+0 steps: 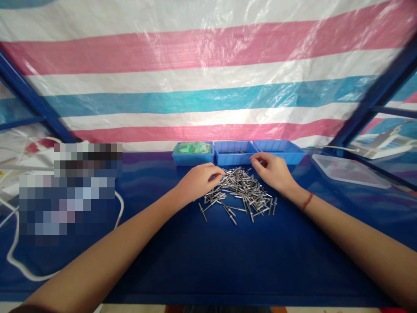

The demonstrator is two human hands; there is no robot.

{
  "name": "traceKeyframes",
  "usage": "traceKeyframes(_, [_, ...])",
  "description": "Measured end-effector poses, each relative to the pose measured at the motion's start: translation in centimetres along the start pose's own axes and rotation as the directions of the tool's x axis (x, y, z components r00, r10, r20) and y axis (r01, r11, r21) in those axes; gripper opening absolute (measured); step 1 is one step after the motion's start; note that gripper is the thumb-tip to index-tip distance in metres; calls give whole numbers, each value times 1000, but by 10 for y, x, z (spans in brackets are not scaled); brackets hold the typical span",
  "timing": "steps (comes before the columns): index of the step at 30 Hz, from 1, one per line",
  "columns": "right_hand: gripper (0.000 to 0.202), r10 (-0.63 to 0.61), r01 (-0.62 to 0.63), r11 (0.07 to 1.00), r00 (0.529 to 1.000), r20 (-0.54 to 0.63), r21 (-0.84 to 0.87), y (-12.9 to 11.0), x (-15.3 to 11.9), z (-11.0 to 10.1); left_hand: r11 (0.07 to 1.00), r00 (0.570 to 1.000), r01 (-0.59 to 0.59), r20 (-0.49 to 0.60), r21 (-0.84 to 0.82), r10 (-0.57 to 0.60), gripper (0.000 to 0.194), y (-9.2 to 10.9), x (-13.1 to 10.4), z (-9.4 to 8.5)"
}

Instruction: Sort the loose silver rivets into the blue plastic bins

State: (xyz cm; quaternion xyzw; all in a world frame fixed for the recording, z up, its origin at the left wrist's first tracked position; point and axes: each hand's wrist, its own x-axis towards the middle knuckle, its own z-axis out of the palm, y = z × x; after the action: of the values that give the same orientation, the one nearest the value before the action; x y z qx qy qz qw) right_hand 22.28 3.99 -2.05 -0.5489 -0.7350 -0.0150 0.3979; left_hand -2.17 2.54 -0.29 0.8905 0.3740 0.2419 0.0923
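Note:
A loose pile of silver blind rivets (241, 187) lies on the blue tabletop (208, 256). At the pile's left edge is my left hand (202, 180), thumb and fingertips drawn together; whatever may be between them is hidden. My right hand (273, 170) hovers at the pile's upper right, in front of the blue bins, its fingers curled into a pinch. I cannot make out anything in that pinch. Behind the pile, the middle blue bin (233, 157) has a few rivets inside.
Left of the middle bin stands a blue bin (176, 159) with green packets (193, 148); another blue bin (283, 150) adjoins it on the right. A clear plastic lid (350, 171) lies far right. A white cable (14, 261) loops at left, beside a blurred-out area.

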Motion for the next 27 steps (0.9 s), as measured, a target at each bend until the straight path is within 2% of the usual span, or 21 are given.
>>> traceKeyframes(3, [19, 21, -20, 1000, 1000, -17, 24, 5, -1, 4, 996, 998, -55, 39, 71, 52, 25, 10, 25, 10])
traceKeyframes(8, [20, 29, -30, 996, 999, 19, 83, 4, -5, 3, 976, 995, -41, 94, 214, 22, 28, 23, 62, 26])
traceKeyframes(12, [19, 34, -36, 993, 999, 25, 111, 4, -6, 2, 974, 991, -32, 133, 222, 2, 22, 28, 71, 32])
traceKeyframes(17, [18, -4, -3, 989, 999, 49, 148, 2, -6, 1, 981, 994, -26, 107, 192, 6, 16, 28, 69, 29])
traceKeyframes(19, [18, -17, 6, 985, 998, 61, 174, -5, -7, -2, 998, 1000, 7, 18, 62, -9, 14, 28, 63, 25])
traceKeyframes(20, [18, -26, 11, 981, 997, 72, 192, -10, -7, -5, 998, 998, 39, -49, -54, -42, 13, 28, 58, 24])
traceKeyframes(22, [17, -54, 29, 970, 994, 97, 240, -23, -10, -10, 943, 966, 120, -184, -310, -184, 13, 29, 44, 20])
traceKeyframes(24, [18, -83, 37, 950, 987, 135, 311, -38, -14, -15, 849, 940, 144, -198, -508, -279, 15, 32, 28, 19])
traceKeyframes(27, [22, -75, -20, 884, 980, 182, 468, -56, -20, -17, 719, 928, 138, -164, -682, -334, 17, 38, 5, 20])
